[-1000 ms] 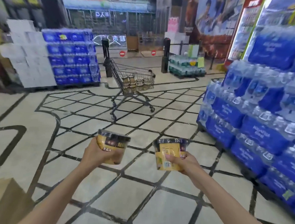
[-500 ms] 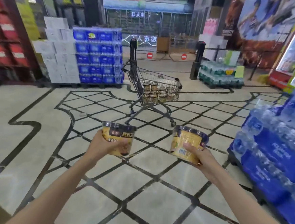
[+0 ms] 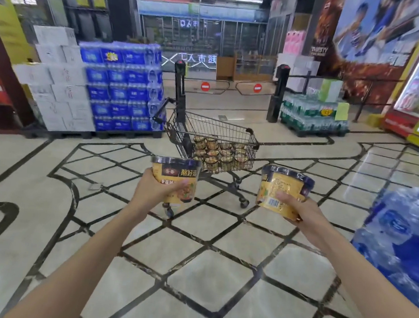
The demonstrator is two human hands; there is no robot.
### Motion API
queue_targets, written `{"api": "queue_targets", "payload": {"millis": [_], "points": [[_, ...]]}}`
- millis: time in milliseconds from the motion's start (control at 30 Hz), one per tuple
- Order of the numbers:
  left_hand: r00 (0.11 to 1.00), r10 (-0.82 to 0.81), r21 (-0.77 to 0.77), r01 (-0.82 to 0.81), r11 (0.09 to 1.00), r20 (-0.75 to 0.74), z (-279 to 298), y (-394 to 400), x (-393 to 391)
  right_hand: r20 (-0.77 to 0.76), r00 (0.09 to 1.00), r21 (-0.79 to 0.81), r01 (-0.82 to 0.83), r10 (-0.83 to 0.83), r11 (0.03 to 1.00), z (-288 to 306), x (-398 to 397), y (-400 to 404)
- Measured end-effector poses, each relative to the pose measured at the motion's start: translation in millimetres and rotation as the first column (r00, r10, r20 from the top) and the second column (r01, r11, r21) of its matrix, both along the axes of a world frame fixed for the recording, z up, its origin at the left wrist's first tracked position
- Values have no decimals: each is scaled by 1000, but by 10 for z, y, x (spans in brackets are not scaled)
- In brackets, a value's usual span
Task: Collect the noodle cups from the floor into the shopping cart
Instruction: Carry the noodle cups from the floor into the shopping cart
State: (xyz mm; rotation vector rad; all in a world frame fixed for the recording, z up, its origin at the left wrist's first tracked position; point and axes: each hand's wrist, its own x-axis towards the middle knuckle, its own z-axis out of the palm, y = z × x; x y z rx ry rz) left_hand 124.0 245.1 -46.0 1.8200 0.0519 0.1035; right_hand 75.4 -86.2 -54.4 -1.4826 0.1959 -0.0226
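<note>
My left hand (image 3: 152,193) grips a yellow noodle cup with a dark lid (image 3: 176,175), held upright in front of me. In my right hand (image 3: 299,211) is a second yellow noodle cup (image 3: 282,187), tilted a little to the left, with a barcode facing me. Straight ahead on the tiled floor stands a wire shopping cart (image 3: 218,129) on wheels, a short way beyond both cups. Several noodle cups (image 3: 220,153) lie stacked in its basket. The cart's dark handle (image 3: 160,111) points left.
A pallet of blue water packs (image 3: 123,89) and white boxes (image 3: 56,79) stands left of the cart. More blue water packs (image 3: 402,239) crowd my right side. Behind the cart are entry gates with red no-entry signs (image 3: 205,86) and a green bottle pallet (image 3: 314,114).
The cart has come nearer and now sits centred ahead. The water packs on my right have slid toward the frame edge. Both cups stay in my hands, raised slightly.
</note>
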Motion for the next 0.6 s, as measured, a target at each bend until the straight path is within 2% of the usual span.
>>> {"api": "queue_targets", "payload": {"millis": [200, 400, 600], "points": [[1000, 15, -57, -14, 998, 21, -126, -445, 1575, 36, 999, -1, -35, 35, 999, -126, 1622, -421], [995, 89, -108, -92, 990, -37, -81, -748, 3170, 37, 998, 48, -45, 43, 998, -80, 3362, -724], [985, 127, -210, -149, 966, -116, -104, -696, 4498, 38, 996, 9, -80, 79, 997, -89, 4927, -798]]}}
